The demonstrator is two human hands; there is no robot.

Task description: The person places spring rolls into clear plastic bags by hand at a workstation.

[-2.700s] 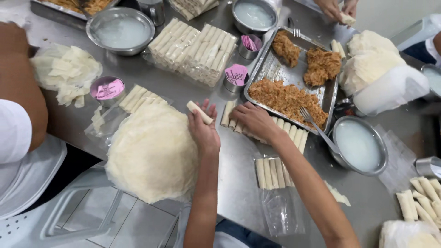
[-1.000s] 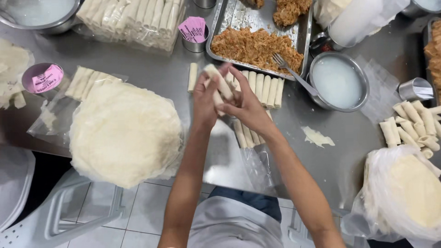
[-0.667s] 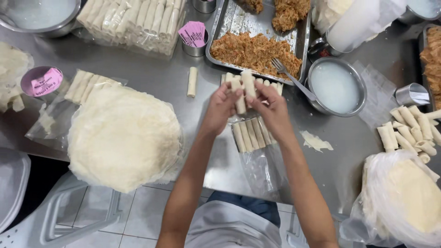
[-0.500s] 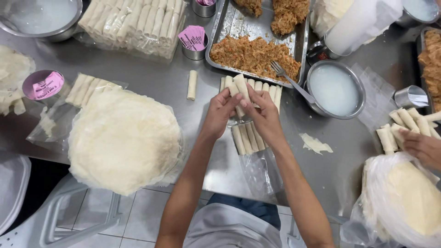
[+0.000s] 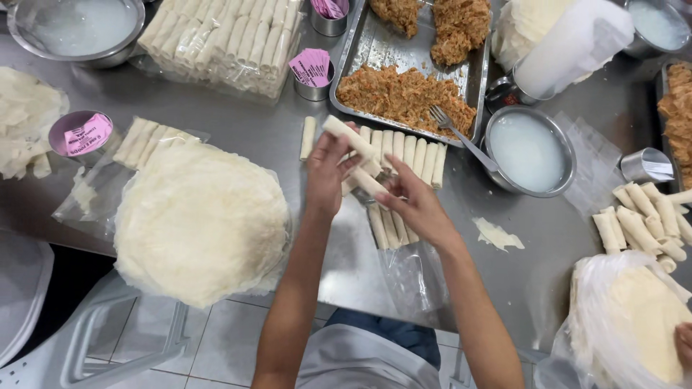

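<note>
Left of the left hand [image 5: 326, 176] lies the big round stack of wrappers [image 5: 200, 220] on the steel surface [image 5: 238, 130]. Beyond both hands sits the tray of shredded filling [image 5: 404, 94]. Just behind the hands a row of rolls [image 5: 407, 150] rests (one apart, further left). The left hand pinches a roll [image 5: 348, 137]; the right hand [image 5: 414, 209] grips another roll [image 5: 366, 181], just below.

bright, even overhead light; soft glare on the steel table [image 5: 252, 133] left of the fingers, faint shadows beneath them. sharp focus throughout, slight wide-angle bending toward the edges.
</note>
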